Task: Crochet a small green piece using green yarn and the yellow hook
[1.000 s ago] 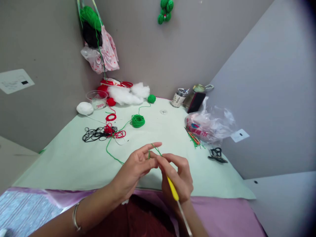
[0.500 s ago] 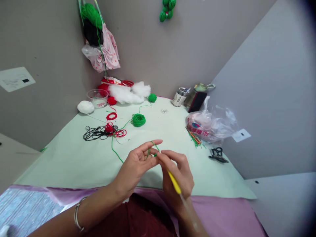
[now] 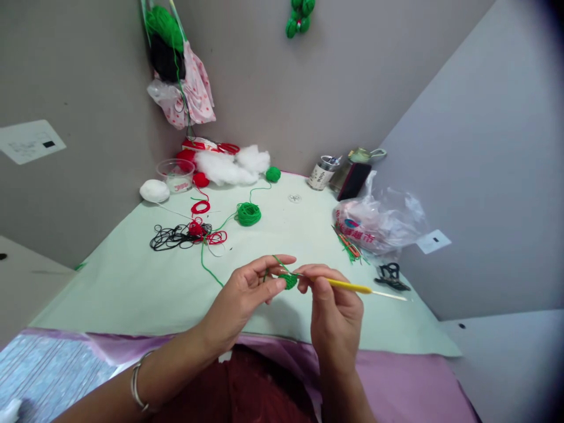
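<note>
Between thumb and fingers, my left hand (image 3: 249, 294) pinches a small piece of green crochet work (image 3: 289, 281). Green yarn (image 3: 211, 271) runs from the table to this hand and passes over its raised index finger. My right hand (image 3: 337, 311) is closed around the yellow handle of a crochet hook (image 3: 352, 286), which lies nearly level. The hook's thin metal tip meets the top of the green piece, though the exact stitch is too small to make out. A wound ball of green yarn (image 3: 249, 214) lies beyond my hands.
Tangled black yarn (image 3: 170, 237) and red yarn (image 3: 200, 207) lie left. White stuffing (image 3: 224, 167), a clear plastic tub (image 3: 175, 175) and a white yarn ball (image 3: 154, 191) stand behind. On the right are a tin (image 3: 321, 175), phone (image 3: 355, 181), plastic bag (image 3: 374, 220) and black hair clip (image 3: 392, 276).
My right hand has shifted right and turned, swinging the hook from steeply slanted to nearly level. More of the green crochet piece now shows. My left hand stays almost in place.
</note>
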Action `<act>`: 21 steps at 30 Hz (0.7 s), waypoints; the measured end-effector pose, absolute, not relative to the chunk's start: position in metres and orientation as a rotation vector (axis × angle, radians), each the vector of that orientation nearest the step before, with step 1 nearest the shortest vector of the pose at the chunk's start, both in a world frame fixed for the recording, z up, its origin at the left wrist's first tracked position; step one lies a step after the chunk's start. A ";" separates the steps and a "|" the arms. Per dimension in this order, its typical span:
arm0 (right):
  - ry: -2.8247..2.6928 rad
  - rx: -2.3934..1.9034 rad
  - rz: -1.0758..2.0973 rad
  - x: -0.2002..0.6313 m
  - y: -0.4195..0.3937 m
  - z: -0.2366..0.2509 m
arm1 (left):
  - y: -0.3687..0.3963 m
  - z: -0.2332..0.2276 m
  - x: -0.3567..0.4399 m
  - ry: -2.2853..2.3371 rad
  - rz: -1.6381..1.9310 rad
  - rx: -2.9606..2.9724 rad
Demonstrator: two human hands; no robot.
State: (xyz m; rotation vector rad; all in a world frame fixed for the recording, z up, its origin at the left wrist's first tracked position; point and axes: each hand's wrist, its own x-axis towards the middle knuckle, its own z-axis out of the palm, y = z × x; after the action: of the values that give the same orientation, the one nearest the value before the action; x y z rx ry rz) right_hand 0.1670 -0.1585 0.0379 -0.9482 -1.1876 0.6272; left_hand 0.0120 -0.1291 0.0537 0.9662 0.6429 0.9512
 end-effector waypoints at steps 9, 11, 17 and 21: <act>-1.373 -1.028 0.470 0.170 -0.166 0.045 | -0.128 0.051 0.006 0.756 1.013 1.125; -1.558 -1.047 0.237 0.168 -0.168 0.042 | -0.130 0.050 0.008 0.831 1.071 1.192; -1.665 -1.034 -0.253 0.163 -0.168 0.022 | -0.129 0.049 0.014 0.671 0.905 0.827; -1.371 -0.984 0.242 0.166 -0.167 0.034 | -0.122 0.053 0.009 0.592 0.827 0.663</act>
State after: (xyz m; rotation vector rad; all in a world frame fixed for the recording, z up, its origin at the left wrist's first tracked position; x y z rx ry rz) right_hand 0.1663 -0.1671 0.0338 -0.9836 -1.3707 0.2421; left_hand 0.0091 -0.1218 0.0529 0.6631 0.5922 0.8266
